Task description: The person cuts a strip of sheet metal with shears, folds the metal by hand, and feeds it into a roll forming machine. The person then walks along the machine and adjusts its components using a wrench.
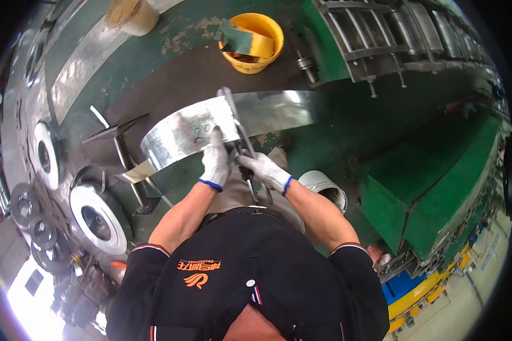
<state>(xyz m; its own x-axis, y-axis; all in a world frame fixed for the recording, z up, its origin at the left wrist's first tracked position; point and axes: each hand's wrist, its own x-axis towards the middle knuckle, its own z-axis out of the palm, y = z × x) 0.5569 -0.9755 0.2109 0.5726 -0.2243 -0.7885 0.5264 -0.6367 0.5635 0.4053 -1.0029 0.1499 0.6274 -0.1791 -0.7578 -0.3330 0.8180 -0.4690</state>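
Observation:
A long, curved strip of shiny sheet metal (179, 133) with dark handwritten marks lies across in front of me. My left hand (215, 162), in a white glove with a blue cuff, grips its near edge, the thumb on top and the fingers hidden below. Across the strip runs a long grey metal tool (236, 116) that looks like hand shears. Its handles point down towards my lap. My right hand (265, 170), gloved likewise, is closed around the tool just below the strip. The strip's darker right part (279, 109) continues beyond the tool.
A metal stand (122, 150) is under the strip's left end. Ahead sits a yellow bucket (250, 59) with scraps; a white bucket (323, 187) lies by my right arm. Green machinery (415, 187) is at right, a roller frame (381, 34) at upper right, white-rimmed wheels (99, 219) at left.

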